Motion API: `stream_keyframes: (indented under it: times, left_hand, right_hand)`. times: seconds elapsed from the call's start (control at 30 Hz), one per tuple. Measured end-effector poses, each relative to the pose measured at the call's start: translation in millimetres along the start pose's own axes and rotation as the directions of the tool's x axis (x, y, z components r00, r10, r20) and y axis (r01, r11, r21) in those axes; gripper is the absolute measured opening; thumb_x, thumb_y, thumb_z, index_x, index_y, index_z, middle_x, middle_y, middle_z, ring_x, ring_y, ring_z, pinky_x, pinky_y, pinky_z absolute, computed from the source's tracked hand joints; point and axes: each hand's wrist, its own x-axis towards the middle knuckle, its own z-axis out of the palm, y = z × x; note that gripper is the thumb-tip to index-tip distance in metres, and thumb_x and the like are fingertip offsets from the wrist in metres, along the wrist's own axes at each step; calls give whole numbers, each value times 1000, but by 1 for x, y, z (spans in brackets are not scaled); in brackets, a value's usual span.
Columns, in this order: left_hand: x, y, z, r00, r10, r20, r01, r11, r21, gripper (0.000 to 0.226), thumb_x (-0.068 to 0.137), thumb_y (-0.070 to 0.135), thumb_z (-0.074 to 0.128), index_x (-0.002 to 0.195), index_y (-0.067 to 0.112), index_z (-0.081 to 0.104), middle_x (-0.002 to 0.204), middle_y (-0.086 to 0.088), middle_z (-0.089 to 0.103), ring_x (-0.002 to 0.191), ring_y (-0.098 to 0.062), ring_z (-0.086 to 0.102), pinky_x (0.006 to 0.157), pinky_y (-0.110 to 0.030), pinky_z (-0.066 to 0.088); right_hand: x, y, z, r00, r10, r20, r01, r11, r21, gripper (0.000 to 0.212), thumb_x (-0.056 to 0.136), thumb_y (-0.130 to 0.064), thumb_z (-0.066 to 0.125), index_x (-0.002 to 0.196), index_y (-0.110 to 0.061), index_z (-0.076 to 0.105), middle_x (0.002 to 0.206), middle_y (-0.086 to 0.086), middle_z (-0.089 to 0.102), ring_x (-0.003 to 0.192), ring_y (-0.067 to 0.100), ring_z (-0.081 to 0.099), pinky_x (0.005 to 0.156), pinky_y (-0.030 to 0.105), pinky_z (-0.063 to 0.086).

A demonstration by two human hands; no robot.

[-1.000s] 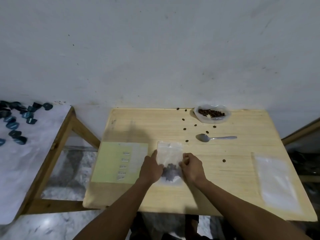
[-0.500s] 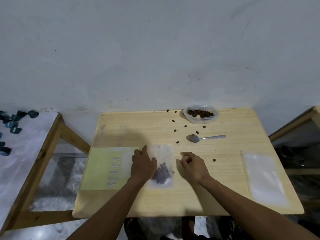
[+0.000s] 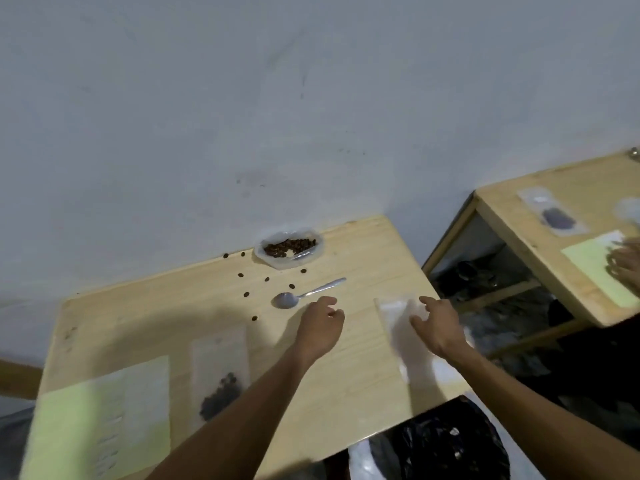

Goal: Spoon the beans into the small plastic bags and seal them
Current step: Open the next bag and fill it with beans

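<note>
A small clear bag with dark beans [image 3: 220, 379] lies flat on the wooden table [image 3: 145, 317], left of my left forearm, with no hand on it. My left hand [image 3: 320, 329] hovers over the table just below the metal spoon [image 3: 304, 295], fingers loosely curled, holding nothing. My right hand [image 3: 434, 325] reaches onto the stack of empty clear bags [image 3: 403, 332] at the table's right edge, fingers spread over its top. An open plastic bag of beans [image 3: 289, 249] stands by the wall, with several loose beans [image 3: 246, 294] scattered before it.
A pale green sheet with small labels [image 3: 104, 420] lies at the table's near left. A second wooden table [image 3: 540, 258] on the right carries another filled bag [image 3: 554, 216], a green sheet and another person's hand [image 3: 627, 268]. A black plastic bag [image 3: 446, 441] sits below.
Both hands left the filled bag and moved right: the right hand onto the empty bag stack, the left hand toward the spoon. The camera swung right.
</note>
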Motion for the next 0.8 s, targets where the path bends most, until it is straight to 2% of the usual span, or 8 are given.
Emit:
stream_keyframes:
  times: [0.17,0.27,0.37,0.5,0.57,0.67,0.73,0.8]
  left_hand:
    - [3,17,56,924,-209,320,252,963,-98,55,93,28,55,144,14,42,103,1,60,90,-19,60,82,-30,51]
    - [4,22,78,869,-248,428,313,945,-90,62,96,28,55,150,11,31,123,-2,54,104,-19,57,90,-32,51]
    - [6,27,91,865,-249,436,317,944,-90,64,96,27,54,152,10,28,135,-4,50,108,-19,56,90,-31,50]
    - [6,30,95,896,-222,384,276,957,-91,63,95,23,53,151,10,29,130,1,50,100,-17,56,94,-33,50]
    - [4,32,92,949,-149,276,171,984,-54,55,92,22,55,144,11,41,133,0,52,104,-18,57,81,-24,53]
    - [4,38,79,999,-35,4,36,994,-99,24,92,19,55,117,16,54,111,4,57,89,-12,54,56,-8,34]
    - [9,41,65,995,4,-104,-28,975,-221,8,93,17,55,101,17,56,95,6,61,84,-12,57,59,-14,37]
    - [13,44,46,989,65,-134,-104,946,-307,6,92,11,56,92,17,55,83,5,65,76,-12,60,63,-23,40]
  right_hand:
    - [-10,32,-4,988,151,29,-145,979,-141,50,93,-39,56,136,-15,45,147,17,32,134,38,34,108,46,37]
    - [-17,35,3,988,148,42,-139,977,-162,45,93,-40,51,131,-16,46,143,15,32,133,38,31,107,47,37]
    - [-22,35,7,994,110,28,-105,982,-156,51,95,-39,49,140,-17,38,148,15,29,136,37,27,109,46,32]
    - [-25,37,9,995,97,21,-94,989,-114,60,97,-39,47,150,-18,27,155,12,25,141,36,23,112,43,28]
    - [-26,35,11,996,79,-43,-80,996,-43,58,96,-38,50,148,-18,33,153,11,29,139,34,24,111,43,28]
    - [-24,25,11,984,-10,-179,34,991,132,38,94,-33,57,129,-19,51,136,9,46,129,30,36,102,42,34]
    - [-22,10,8,976,-65,-209,124,950,286,16,93,-29,60,106,-21,56,117,4,55,117,27,47,94,40,40]
    - [-22,-12,1,980,-91,-180,169,858,484,10,92,-28,62,92,-19,56,101,0,61,102,22,56,84,34,46]
